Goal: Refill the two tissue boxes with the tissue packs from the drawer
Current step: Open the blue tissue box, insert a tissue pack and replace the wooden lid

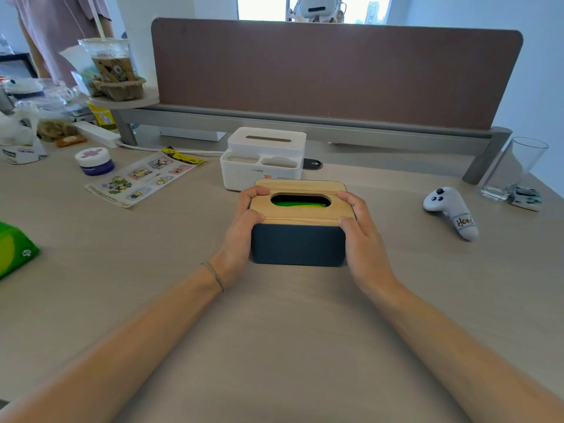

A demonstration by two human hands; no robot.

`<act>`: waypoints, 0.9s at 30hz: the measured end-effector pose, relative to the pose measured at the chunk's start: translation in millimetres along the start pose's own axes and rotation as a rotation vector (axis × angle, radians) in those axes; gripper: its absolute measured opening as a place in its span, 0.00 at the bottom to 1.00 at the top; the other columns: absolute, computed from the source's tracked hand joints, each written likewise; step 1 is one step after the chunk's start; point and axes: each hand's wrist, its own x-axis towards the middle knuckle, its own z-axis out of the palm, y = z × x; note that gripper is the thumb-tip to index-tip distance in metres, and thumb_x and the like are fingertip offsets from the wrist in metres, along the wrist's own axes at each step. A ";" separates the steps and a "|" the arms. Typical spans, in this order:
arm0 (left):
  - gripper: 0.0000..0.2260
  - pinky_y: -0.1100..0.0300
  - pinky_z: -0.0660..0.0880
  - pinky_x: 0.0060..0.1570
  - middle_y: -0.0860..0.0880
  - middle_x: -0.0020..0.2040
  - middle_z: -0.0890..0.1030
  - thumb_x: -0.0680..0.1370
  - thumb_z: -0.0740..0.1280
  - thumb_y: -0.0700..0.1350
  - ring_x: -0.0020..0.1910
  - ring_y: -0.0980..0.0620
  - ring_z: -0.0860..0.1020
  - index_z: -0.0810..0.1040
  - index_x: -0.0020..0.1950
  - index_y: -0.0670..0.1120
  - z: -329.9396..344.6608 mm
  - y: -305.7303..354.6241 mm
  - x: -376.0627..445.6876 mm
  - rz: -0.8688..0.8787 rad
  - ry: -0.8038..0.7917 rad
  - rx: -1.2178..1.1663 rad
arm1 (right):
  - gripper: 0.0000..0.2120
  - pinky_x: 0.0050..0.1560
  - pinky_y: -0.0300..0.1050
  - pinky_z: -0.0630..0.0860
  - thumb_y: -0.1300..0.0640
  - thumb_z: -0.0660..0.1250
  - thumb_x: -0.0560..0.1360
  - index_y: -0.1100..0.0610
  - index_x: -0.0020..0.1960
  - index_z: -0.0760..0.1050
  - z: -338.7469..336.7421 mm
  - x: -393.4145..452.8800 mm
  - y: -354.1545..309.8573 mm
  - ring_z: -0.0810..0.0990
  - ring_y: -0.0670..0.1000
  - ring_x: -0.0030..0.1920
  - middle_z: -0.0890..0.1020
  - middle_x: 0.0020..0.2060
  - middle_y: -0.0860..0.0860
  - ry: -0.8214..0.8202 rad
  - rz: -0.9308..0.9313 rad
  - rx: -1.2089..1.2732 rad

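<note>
Wooden-lidded tissue box [298, 244] between both hands, left [241, 236] and right [361, 239].

White game controller [451, 211], empty glass [512, 169], sticker sheet [143, 177], iced drink [112, 62]

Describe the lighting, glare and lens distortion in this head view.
Head view: window behind the partition is blown out white; desk evenly lit with soft shadows; wide-angle lens bows the partition's top edge and stretches the forearms; both hands, left hand and right hand, look sharp.
</note>
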 end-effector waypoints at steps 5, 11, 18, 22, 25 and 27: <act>0.24 0.58 0.76 0.47 0.52 0.62 0.75 0.70 0.58 0.47 0.55 0.52 0.76 0.70 0.67 0.56 11.7 -0.1 5.2 0.036 0.024 -0.062 | 0.22 0.60 0.46 0.71 0.57 0.53 0.79 0.37 0.66 0.69 0.4 9.6 3.9 0.71 0.45 0.63 0.73 0.64 0.39 0.043 0.064 0.152; 0.16 0.59 0.76 0.53 0.51 0.65 0.74 0.82 0.59 0.45 0.61 0.48 0.75 0.70 0.68 0.58 53.9 2.6 36.3 0.105 0.064 -0.037 | 0.22 0.65 0.45 0.69 0.58 0.58 0.78 0.41 0.69 0.70 -24.4 38.7 0.5 0.70 0.43 0.66 0.73 0.67 0.40 0.173 0.059 0.205; 0.24 0.56 0.70 0.69 0.64 0.59 0.72 0.83 0.62 0.46 0.61 0.60 0.71 0.61 0.78 0.58 114.7 13.5 98.6 0.120 0.024 -0.005 | 0.20 0.71 0.50 0.68 0.56 0.62 0.77 0.38 0.66 0.73 -71.7 89.2 4.5 0.74 0.39 0.62 0.78 0.58 0.34 0.299 0.112 0.254; 0.26 0.58 0.66 0.70 0.63 0.59 0.75 0.83 0.62 0.46 0.61 0.61 0.72 0.61 0.80 0.56 142.1 11.3 140.3 0.084 0.001 -0.003 | 0.21 0.71 0.55 0.69 0.55 0.62 0.74 0.42 0.66 0.75 -90.3 123.6 11.6 0.76 0.45 0.62 0.81 0.58 0.41 0.335 0.110 0.270; 0.26 0.56 0.67 0.70 0.56 0.64 0.74 0.83 0.62 0.47 0.65 0.56 0.71 0.60 0.80 0.56 158.3 5.1 165.5 0.046 -0.008 0.001 | 0.16 0.68 0.54 0.70 0.56 0.61 0.76 0.40 0.58 0.77 -101.6 148.7 21.3 0.77 0.44 0.56 0.81 0.53 0.42 0.338 0.108 0.248; 0.26 0.52 0.68 0.71 0.55 0.65 0.73 0.83 0.62 0.48 0.65 0.54 0.71 0.60 0.80 0.56 162.7 -1.2 177.7 0.022 -0.015 -0.001 | 0.16 0.68 0.53 0.71 0.57 0.60 0.79 0.41 0.61 0.76 -104.8 159.0 29.8 0.76 0.44 0.56 0.81 0.54 0.42 0.341 0.129 0.255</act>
